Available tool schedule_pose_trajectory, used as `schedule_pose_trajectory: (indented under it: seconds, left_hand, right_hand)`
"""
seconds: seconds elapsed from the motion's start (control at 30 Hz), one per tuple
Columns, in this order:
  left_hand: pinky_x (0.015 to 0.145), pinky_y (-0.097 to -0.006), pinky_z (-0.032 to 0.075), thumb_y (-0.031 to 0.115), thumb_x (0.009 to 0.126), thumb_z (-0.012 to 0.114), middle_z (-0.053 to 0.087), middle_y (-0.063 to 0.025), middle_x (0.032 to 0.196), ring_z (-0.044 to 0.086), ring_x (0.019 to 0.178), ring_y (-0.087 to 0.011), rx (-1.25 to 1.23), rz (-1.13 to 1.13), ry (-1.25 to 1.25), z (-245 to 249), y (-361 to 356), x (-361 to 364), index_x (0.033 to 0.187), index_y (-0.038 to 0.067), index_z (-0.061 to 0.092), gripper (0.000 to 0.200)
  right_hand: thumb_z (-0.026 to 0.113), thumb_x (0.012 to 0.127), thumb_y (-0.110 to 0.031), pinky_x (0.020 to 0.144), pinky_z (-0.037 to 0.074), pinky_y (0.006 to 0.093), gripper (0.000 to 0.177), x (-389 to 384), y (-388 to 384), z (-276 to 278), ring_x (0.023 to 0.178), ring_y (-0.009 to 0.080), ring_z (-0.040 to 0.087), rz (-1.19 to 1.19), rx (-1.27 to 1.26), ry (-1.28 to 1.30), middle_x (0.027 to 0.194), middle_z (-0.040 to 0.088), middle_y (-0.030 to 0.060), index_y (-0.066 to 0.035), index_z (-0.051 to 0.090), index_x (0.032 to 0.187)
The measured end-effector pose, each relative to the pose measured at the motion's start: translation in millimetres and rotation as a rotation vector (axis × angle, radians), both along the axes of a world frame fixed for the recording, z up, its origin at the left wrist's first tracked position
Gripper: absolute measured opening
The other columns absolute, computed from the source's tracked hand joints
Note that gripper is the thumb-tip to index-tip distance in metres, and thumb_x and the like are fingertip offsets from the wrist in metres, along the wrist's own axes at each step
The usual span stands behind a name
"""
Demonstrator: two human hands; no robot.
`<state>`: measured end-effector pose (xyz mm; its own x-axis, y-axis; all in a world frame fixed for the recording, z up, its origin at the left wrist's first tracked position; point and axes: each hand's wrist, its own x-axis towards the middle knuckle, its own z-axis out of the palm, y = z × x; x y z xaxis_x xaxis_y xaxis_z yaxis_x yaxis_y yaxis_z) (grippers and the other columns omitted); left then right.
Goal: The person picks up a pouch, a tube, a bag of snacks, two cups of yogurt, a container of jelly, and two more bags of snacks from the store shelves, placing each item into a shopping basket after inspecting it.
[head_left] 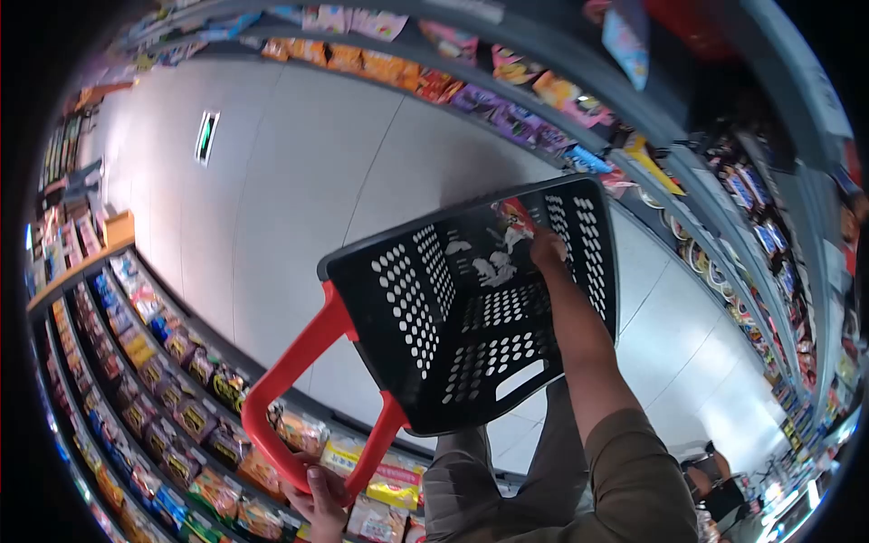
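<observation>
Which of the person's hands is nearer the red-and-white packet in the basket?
The right. The right hand reaches into the black basket, up against the red-and-white packet; the left hand is farther off, outside the basket, gripping its red handle.

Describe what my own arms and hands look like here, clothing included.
Your right arm wears a plain olive-brown sleeve that ends near the elbow, leaving the forearm bare. Your right hand and left hand show no gloves. The left sleeve, if any, is out of view.
</observation>
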<state>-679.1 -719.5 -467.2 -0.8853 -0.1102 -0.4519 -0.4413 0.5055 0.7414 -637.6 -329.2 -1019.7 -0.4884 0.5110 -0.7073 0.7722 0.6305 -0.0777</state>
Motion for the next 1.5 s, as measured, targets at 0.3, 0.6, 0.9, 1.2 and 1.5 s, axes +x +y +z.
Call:
schedule_pose_trajectory:
  seconds: [0.3,0.6,0.9,1.2,1.5]
  left_hand:
    - [0.038,-0.0248,0.038,0.027,0.104,0.056,0.047,0.0013,0.055,0.045,0.041,-0.0079,0.133,-0.124,-0.004,1,-3,-8,0.104,0.006,0.053,0.021]
    - [0.033,-0.0289,0.038,0.018,0.103,0.053,0.047,-0.0028,0.053,0.048,0.035,-0.0135,0.246,-0.265,0.129,6,10,-10,0.099,0.002,0.048,0.018]
    - [0.039,-0.0339,0.049,0.024,0.103,0.052,0.051,-0.0057,0.056,0.055,0.041,-0.0183,0.095,-0.344,0.145,13,27,-2,0.108,0.001,0.050,0.024]
    - [0.051,-0.0407,0.057,0.028,0.098,0.060,0.066,-0.0193,0.088,0.071,0.060,-0.0301,-0.234,-0.270,0.069,12,57,19,0.124,0.001,0.042,0.041]
    - [0.083,-0.0421,0.061,0.013,0.077,0.079,0.061,-0.0247,0.119,0.067,0.107,-0.0377,-0.365,-0.411,-0.041,-23,24,52,0.130,0.000,0.034,0.071]
  right_hand:
    - [0.056,0.088,-0.031,0.091,0.054,0.0438,0.029,32,-6,228,0.103,0.0302,0.070,0.098,-0.118,0.250,0.113,0.073,0.0091,-0.017,0.076,0.103]
    - [0.066,0.088,-0.035,0.075,0.058,0.0356,0.027,221,-47,442,0.079,0.0224,0.073,-0.209,-0.336,0.442,0.088,0.075,0.0089,-0.012,0.077,0.097]
    - [0.066,0.093,-0.021,0.068,0.060,0.0276,0.026,376,-55,519,0.076,0.0174,0.073,-1.187,-0.651,0.463,0.095,0.075,0.0102,-0.002,0.072,0.109]
    - [0.066,0.092,-0.021,0.077,0.059,0.0284,0.029,446,39,553,0.087,0.0164,0.072,-1.033,-0.678,0.765,0.101,0.074,0.0090,-0.003,0.071,0.114]
    - [0.064,0.093,-0.016,0.075,0.057,0.0274,0.023,474,100,583,0.086,0.0157,0.071,-0.863,-0.780,0.827,0.098,0.074,0.0077,-0.003,0.071,0.111]
